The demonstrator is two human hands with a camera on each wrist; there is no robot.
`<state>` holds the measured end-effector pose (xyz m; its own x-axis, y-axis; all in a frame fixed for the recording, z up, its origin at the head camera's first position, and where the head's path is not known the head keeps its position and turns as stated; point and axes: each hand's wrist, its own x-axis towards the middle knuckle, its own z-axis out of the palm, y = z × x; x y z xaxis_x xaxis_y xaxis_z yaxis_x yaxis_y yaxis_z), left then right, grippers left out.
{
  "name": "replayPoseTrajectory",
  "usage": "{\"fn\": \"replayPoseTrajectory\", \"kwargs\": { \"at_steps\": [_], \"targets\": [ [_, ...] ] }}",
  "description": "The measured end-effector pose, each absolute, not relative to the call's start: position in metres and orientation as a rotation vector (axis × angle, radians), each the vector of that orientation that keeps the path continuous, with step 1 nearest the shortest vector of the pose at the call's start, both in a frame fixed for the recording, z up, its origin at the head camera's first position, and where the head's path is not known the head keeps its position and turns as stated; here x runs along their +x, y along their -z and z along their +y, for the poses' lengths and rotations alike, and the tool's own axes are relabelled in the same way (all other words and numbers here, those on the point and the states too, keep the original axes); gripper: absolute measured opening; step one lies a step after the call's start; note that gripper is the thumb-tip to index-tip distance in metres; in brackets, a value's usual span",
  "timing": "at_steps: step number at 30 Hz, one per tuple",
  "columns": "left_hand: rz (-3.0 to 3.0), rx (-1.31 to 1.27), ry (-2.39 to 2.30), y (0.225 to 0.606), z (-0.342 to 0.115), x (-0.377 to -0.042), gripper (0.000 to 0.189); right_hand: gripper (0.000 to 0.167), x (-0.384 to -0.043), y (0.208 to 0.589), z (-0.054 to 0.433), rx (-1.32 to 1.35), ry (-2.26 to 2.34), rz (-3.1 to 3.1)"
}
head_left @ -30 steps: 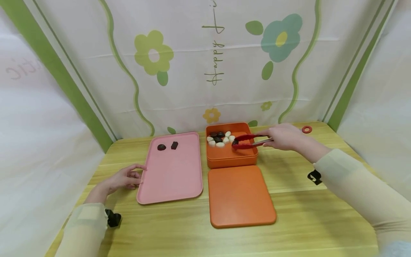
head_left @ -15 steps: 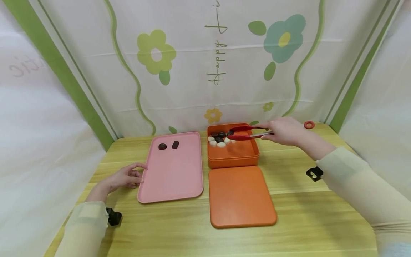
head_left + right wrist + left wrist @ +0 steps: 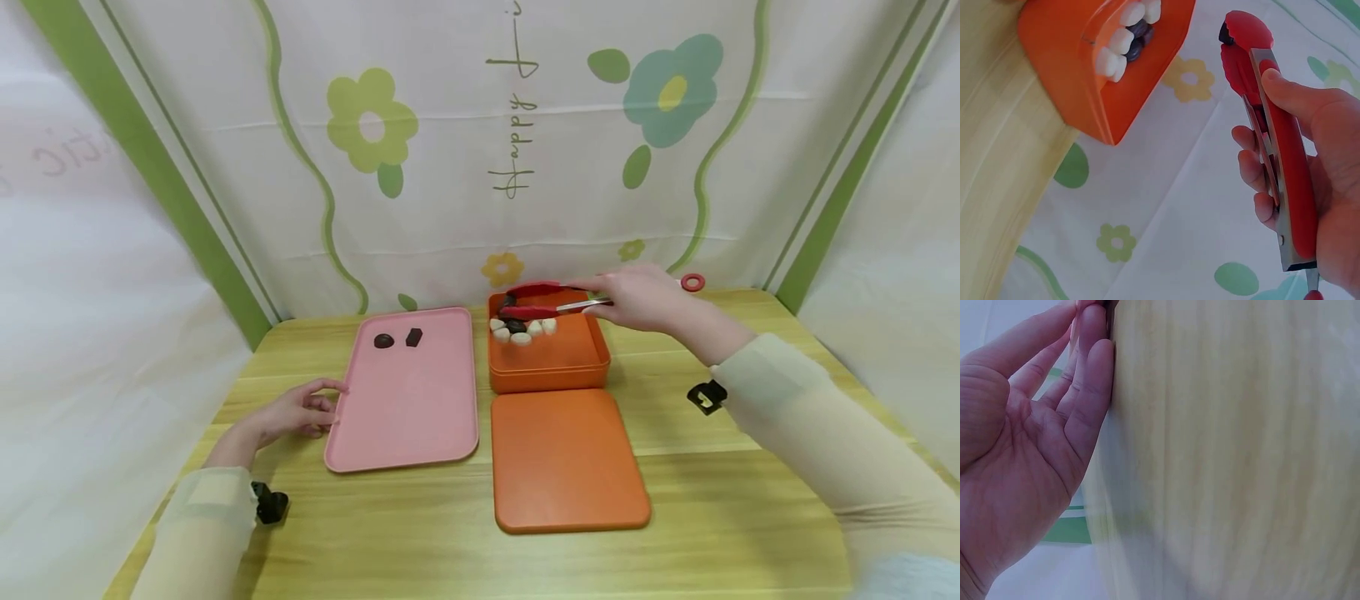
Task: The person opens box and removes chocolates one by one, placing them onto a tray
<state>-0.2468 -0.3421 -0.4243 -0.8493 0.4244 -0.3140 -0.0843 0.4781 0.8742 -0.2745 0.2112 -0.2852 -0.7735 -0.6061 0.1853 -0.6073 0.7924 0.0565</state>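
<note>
My right hand [image 3: 637, 296] grips red-and-steel tongs [image 3: 1288, 169]. A dark chocolate-like piece [image 3: 1227, 34] is pinched between their red tips, over the back left of the orange box [image 3: 551, 379]. Below the tips, several white pieces [image 3: 521, 338] and a dark piece [image 3: 514, 326] lie in the box; the tongs hide part of the group. My left hand [image 3: 296, 411] holds the left rim of the pink tray [image 3: 405, 417], thumb and index finger on the edge and the other fingers curled beside it. Two dark pieces, one rounded [image 3: 384, 341] and one angular [image 3: 413, 337], sit at the tray's far end.
A flat orange lid [image 3: 570, 458] lies on the wooden table [image 3: 390, 533] in front of the box. The box stands close to the right of the tray. Behind the table hangs a white flowered curtain [image 3: 442, 192].
My right hand has carried the tongs and the dark piece leftward and toward the back, across the box. The left hand stays at the tray rim.
</note>
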Motion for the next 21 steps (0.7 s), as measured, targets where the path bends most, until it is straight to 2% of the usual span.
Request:
{"fn": "replayPoseTrajectory", "kwargs": {
  "at_steps": [21],
  "targets": [
    [2.231, 0.255, -1.356, 0.425, -0.342, -0.249, 0.059, 0.05, -0.296, 0.289, 0.154, 1.043, -0.006, -2.797]
  ]
}}
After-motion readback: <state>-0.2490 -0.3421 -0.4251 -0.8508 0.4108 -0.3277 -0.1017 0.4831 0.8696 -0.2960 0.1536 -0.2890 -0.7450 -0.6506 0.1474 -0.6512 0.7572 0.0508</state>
